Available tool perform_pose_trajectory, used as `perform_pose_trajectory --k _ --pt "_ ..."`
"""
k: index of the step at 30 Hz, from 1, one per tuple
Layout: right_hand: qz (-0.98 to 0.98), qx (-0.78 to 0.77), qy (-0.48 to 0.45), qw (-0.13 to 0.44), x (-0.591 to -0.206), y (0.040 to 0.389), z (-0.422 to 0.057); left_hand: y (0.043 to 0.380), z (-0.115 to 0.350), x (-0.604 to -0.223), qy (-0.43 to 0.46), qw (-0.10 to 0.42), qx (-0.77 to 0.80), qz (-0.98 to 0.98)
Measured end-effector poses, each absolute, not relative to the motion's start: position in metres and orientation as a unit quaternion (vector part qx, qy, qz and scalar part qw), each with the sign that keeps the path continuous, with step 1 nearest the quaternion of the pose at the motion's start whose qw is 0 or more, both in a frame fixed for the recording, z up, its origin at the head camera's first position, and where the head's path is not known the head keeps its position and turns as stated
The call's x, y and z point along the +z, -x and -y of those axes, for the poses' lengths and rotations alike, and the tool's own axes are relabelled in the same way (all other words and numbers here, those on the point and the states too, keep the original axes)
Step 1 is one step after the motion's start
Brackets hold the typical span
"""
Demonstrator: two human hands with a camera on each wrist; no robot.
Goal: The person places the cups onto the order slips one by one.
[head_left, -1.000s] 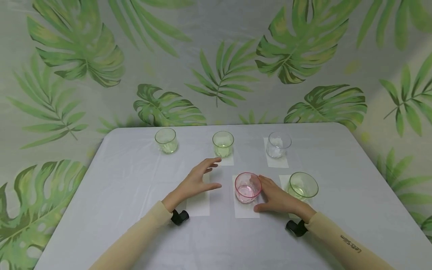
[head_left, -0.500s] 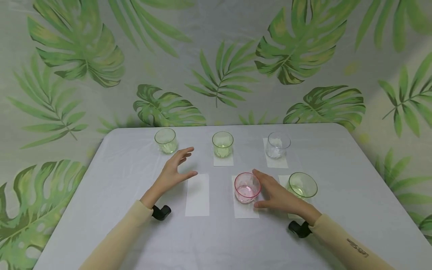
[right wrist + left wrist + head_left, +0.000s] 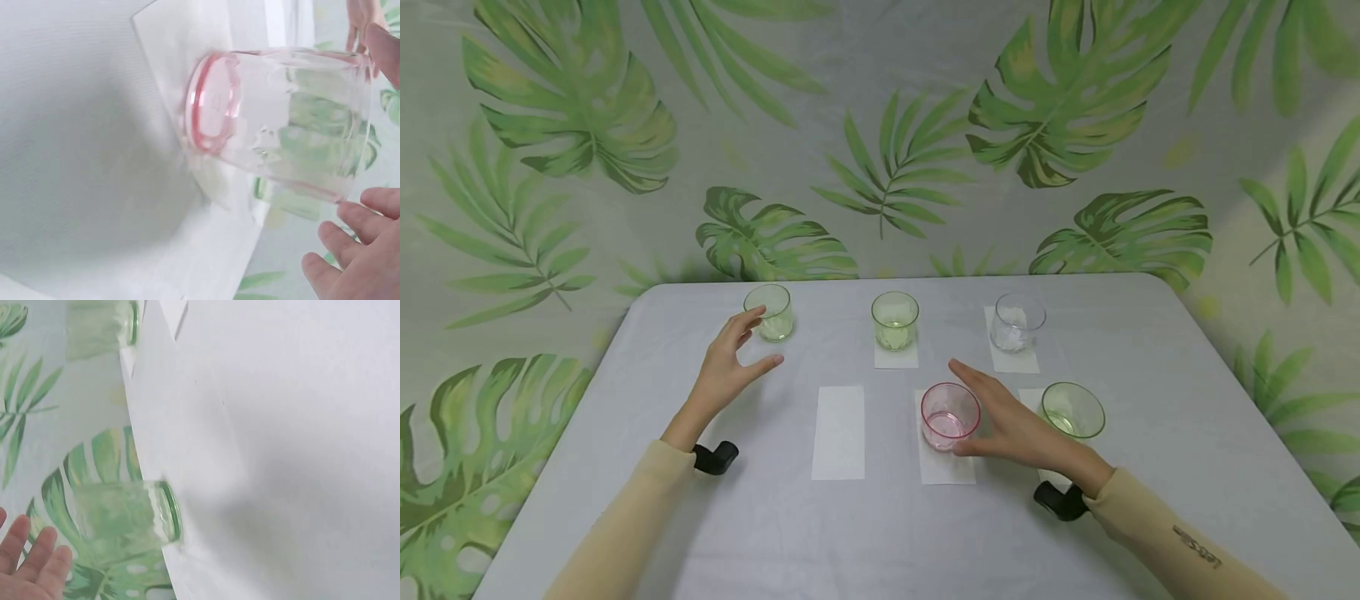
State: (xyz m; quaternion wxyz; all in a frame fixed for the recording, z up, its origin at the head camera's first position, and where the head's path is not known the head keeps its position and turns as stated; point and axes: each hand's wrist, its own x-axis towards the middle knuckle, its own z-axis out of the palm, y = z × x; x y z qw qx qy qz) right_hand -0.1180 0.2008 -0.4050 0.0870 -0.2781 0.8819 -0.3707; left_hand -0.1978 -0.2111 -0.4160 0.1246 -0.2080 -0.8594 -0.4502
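Observation:
My left hand (image 3: pixel 721 367) hovers at the left, thumb and fingers spread apart, holding nothing. Its fingertips overlap a pale green glass (image 3: pixel 772 321) at the back left in the head view; the left wrist view shows a gap between that glass (image 3: pixel 128 519) and the fingers. A pink glass (image 3: pixel 950 421) stands upright on a white paper strip (image 3: pixel 947 472) in the middle. Right beside it is my right hand (image 3: pixel 1015 425), thumb and fingers spread around its right side. In the right wrist view, fingertips (image 3: pixel 353 215) lie close to the pink glass's rim.
A green glass (image 3: pixel 1073 412) stands right behind my right hand. At the back, another green glass (image 3: pixel 895 323) and a colourless glass (image 3: pixel 1018 325) stand on paper strips. One bare paper strip (image 3: pixel 839 433) lies between my hands. A leaf-patterned cloth (image 3: pixel 887 183) hangs behind the table.
My left hand has moved left, from near the middle strip toward the back-left green glass. My right hand's fingers have spread wider beside the pink glass, which stays in place.

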Motion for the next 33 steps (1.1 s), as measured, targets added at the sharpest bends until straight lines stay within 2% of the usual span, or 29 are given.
perform_pose_trajectory --k 10,25,33 --pt "-0.874 -0.369 0.306 0.084 -0.393 0.123 -0.179 0.212 0.231 -0.418 0.162 0.133 -0.433 0.877" --pt "-0.874 -0.332 0.346 0.077 -0.389 0.130 -0.135 0.239 0.237 -0.428 0.133 0.103 -0.420 0.892" --pt "-0.864 -0.340 0.361 0.091 -0.391 0.131 -0.115 0.251 0.237 -0.434 0.122 0.084 -0.416 0.897"
